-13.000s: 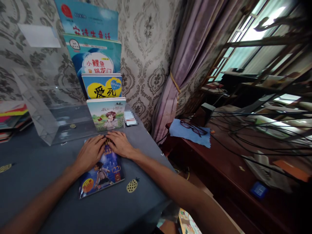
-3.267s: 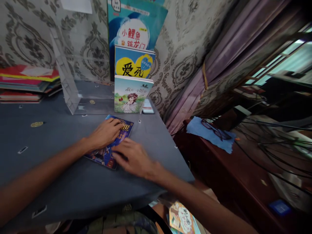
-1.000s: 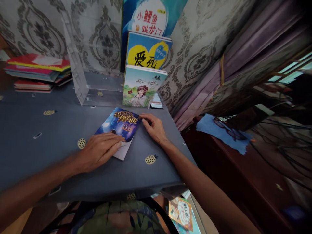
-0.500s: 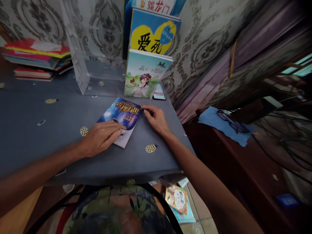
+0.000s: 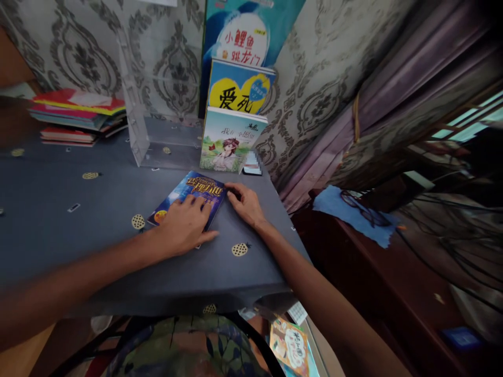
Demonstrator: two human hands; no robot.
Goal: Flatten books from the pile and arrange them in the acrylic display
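Observation:
A thin paperback book with a dark blue cover and gold lettering lies at a slant on the grey tablecloth. Across its lower half rests my left hand, palm down, fingers spread and thumb out past the lower right edge. My right hand lies at the book's upper right edge, thumb and forefinger close together on that edge, the other fingers curled and partly hidden. The cover looks closed under my left hand.
A clear acrylic rack and several upright books stand behind. Stacked books lie at the left, a phone beside the upright books. Glasses rest on a blue cloth at the right. A blurred brown shape enters at far left.
My left hand has slid up and right over the cover, its fingers spreading. The white page showing at the book's lower end is now covered. My right hand stays at the edge.

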